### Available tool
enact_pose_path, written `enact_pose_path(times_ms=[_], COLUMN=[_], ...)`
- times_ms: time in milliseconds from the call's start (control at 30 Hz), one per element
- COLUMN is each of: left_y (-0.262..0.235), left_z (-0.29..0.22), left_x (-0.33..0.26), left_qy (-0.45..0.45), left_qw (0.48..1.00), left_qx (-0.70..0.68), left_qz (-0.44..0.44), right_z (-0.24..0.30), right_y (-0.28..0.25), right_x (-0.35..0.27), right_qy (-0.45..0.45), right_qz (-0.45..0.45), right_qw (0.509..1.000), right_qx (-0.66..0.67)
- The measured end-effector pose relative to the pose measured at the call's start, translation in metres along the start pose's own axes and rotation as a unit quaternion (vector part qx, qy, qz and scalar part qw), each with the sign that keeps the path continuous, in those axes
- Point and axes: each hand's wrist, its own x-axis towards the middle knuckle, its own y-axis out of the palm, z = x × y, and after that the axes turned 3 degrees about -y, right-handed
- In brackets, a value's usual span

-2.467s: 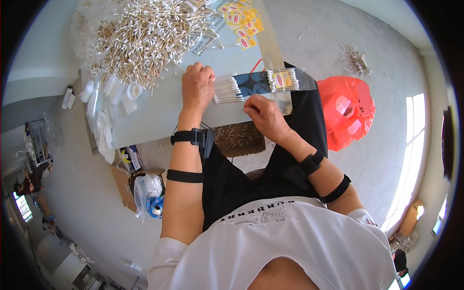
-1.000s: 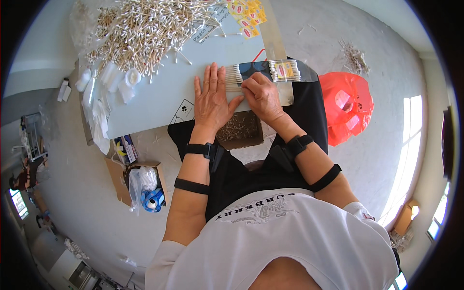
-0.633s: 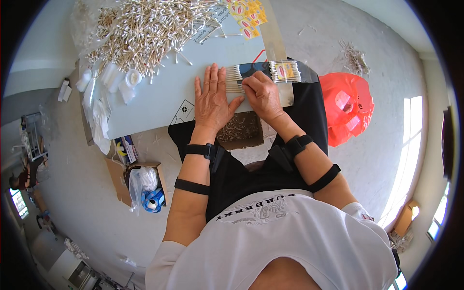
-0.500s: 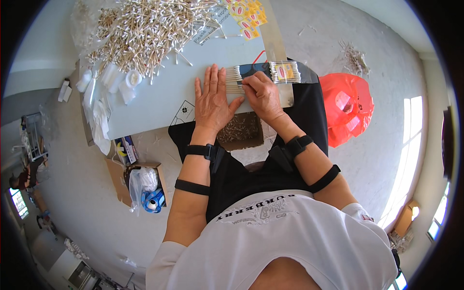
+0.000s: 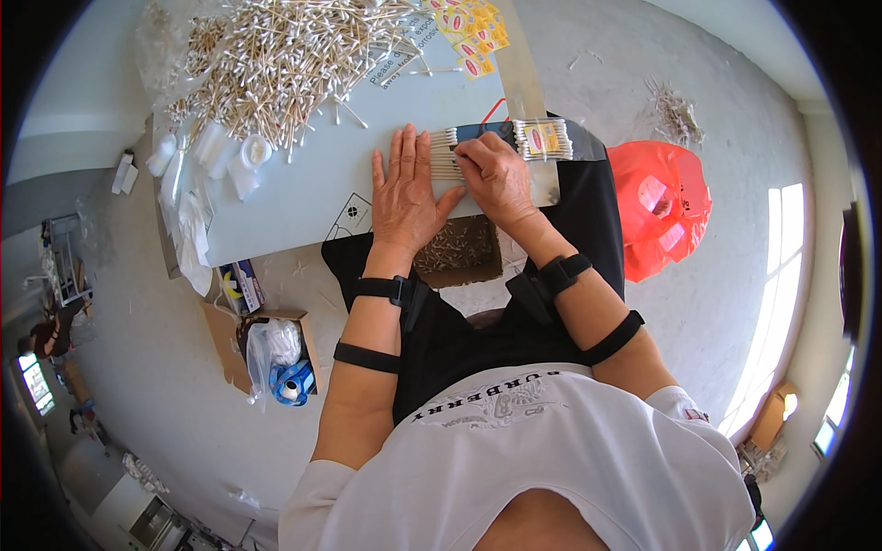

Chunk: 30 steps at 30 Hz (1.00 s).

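My left hand (image 5: 404, 188) lies flat on the grey table with its fingers stretched out, at the left end of a row of cotton swabs (image 5: 445, 165). Over that row is my right hand (image 5: 499, 179), its thumb and fingertips pinched together; whatever is between them is hidden. Just beyond its knuckles runs a dark strip (image 5: 470, 132). To the right lies a flat clear pack of cotton swabs (image 5: 559, 140) with a yellow label card (image 5: 540, 139), hanging a little past the table edge. A large heap of loose cotton swabs (image 5: 266, 69) fills the far left.
Yellow cards (image 5: 473, 41) lie at the far edge. Tape rolls (image 5: 253, 150) and crumpled plastic (image 5: 191, 234) sit on the table's left. Below the table edge stands a box of swabs (image 5: 459, 253). A red bag (image 5: 660, 207) and an open carton (image 5: 230, 344) are on the floor.
My right hand has shifted very slightly left and toward me along the swab row. The left hand stays flat in nearly the same place.
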Motion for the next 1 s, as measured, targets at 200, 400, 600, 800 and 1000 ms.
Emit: enact_pose_path(times_ms=[200, 400, 600, 800, 1000], left_y=[0.000, 0.001, 0.001, 0.001, -0.002], left_z=[0.000, 0.000, 0.000, 0.001, 0.001], left_x=[-0.001, 0.000, 0.000, -0.001, -0.001], left_qy=[-0.002, 0.001, 0.002, 0.001, 0.002], left_qw=[1.000, 1.000, 1.000, 1.000, 1.000], left_qx=[0.000, 0.001, -0.001, -0.002, -0.013], left_qz=[-0.002, -0.005, -0.006, -0.004, 0.007], right_z=[0.001, 0.001, -0.001, 0.004, -0.002], right_y=[-0.001, -0.001, -0.005, -0.017, -0.027], right_x=[0.003, 0.007, 0.007, 0.018, 0.025], right_qy=[0.023, 0.026, 0.039, 0.035, -0.012], right_qz=[-0.007, 0.019, 0.057, 0.117, 0.195], right_qw=[1.000, 0.999, 0.998, 0.992, 0.980], right_qx=[0.016, -0.014, 0.000, 0.016, -0.036])
